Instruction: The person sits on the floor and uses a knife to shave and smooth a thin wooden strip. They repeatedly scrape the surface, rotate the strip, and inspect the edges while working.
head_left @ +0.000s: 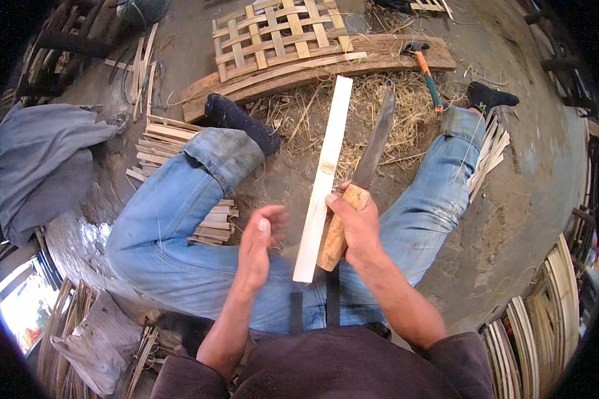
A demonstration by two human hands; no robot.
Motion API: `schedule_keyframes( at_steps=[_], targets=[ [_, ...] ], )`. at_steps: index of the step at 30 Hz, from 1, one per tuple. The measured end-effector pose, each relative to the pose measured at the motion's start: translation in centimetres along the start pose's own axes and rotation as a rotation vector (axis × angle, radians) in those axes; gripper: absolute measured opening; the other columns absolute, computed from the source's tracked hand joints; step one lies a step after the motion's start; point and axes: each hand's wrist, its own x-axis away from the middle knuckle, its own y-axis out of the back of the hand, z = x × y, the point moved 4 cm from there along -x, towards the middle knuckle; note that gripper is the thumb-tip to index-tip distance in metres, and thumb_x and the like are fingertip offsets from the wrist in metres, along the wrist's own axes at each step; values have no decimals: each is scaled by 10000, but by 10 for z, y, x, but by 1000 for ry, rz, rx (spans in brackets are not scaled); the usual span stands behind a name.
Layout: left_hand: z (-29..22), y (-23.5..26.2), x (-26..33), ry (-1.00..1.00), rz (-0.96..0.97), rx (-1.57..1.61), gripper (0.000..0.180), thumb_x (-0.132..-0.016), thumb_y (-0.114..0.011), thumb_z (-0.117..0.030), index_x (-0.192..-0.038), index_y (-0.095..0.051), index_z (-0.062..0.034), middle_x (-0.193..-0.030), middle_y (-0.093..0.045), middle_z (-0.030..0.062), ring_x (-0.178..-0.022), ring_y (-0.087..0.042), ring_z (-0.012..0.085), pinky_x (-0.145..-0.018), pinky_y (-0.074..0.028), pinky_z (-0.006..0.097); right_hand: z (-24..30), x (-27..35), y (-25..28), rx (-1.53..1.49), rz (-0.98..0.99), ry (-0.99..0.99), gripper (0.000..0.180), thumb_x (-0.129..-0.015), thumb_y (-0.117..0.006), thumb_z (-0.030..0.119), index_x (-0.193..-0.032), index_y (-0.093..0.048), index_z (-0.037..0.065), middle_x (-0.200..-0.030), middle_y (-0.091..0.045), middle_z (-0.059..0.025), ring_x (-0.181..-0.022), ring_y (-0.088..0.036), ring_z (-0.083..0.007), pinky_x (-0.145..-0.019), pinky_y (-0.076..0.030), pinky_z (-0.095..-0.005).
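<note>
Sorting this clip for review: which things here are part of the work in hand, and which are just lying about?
In hand:
right hand gripping knife and pale bamboo strip
left hand, open, beside the strip

Lying about:
hammer
woven lattice
plank
grey cloth
shavings

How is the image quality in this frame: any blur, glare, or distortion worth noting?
Head view: even daylight with soft shadows; strong fisheye bending, with a black rim at the corners. The left hand looks slightly motion-blurred, while the right hand, knife and bamboo strip are sharp. A blown-out bright patch sits at lower left.
</note>
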Motion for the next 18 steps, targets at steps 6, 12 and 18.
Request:
schedule_keyframes(
  at_steps=[6, 12, 18],
  targets=[
    [1, -19, -7, 125, 295, -377, 435, -955, -478, -373, -1138, -555, 15, -997, -635, 131, -886, -582, 167, -782, -455, 301, -28, -16, 18, 122, -101, -61, 380, -764, -703, 65, -1082, -508, -2, -896, -623, -85, -802, -615, -161, -702, -505, -301],
    [40, -19, -28, 165, 311, -462, 311, -897, -513, -250, -983, -598, 36, -810, -633, 158, -778, -596, 189, -701, -457, 355, -47, -38, 40, 550, -175, -101, 287, -779, -686, 78, -1008, -533, -3, -769, -626, -79, -633, -607, -157, -582, -496, -295],
    [55, -19, -38, 220, 258, -391, 208, -882, -491, -190, -983, -586, -35, -767, -565, 0, -664, -520, 76, -589, -429, 254, -4, -79, 45, 1030, 236, -17, 264, -796, -633, 175, -943, -545, -25, -744, -635, -108, -598, -619, -170, -558, -496, -311]
  ],
)
